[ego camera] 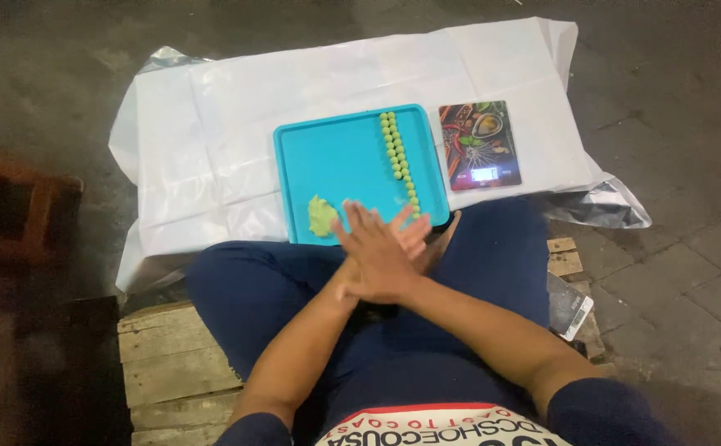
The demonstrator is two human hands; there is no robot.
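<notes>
My right hand [375, 263] lies flat on top of my left hand [416, 234], palm against palm, fingers stretched out and crossing. They hover over my lap at the near edge of a teal tray [335, 157]. Anything between the palms is hidden. On the tray a double row of small green balls [398, 161] runs from its far edge to its near right corner. A lump of green dough [321, 216] sits at the tray's near left corner, just left of my fingertips.
The tray rests on a white plastic sheet [211, 124] spread over dark paving. A small kitchen scale [479, 145] with a food picture lies right of the tray. I sit on a wooden pallet [174, 355]; a phone [569, 307] lies by my right knee.
</notes>
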